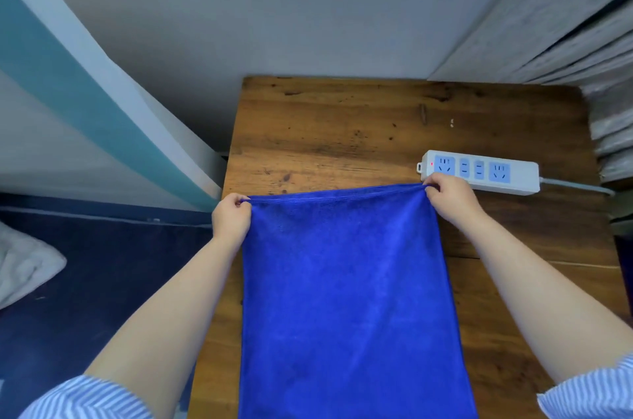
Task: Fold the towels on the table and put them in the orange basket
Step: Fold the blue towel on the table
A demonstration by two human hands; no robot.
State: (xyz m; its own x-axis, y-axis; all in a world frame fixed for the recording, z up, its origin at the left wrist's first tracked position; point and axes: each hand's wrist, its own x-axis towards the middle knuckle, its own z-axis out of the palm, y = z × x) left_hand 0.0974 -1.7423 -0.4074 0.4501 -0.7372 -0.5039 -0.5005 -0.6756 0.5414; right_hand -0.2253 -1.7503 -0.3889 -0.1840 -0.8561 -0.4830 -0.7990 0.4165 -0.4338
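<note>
Head view shows you one blue towel (pixel 346 281) lying lengthwise on the wooden surface (pixel 329 124), its near end running out of frame. Your left hand (pixel 231 217) and right hand (pixel 448 194) each pinch a far corner, fingers curled tight on the hem. It looks soft, light and limp, so keep hold at the corners. One power strip (pixel 479 172) sits just beyond; no basket is visible.
</note>
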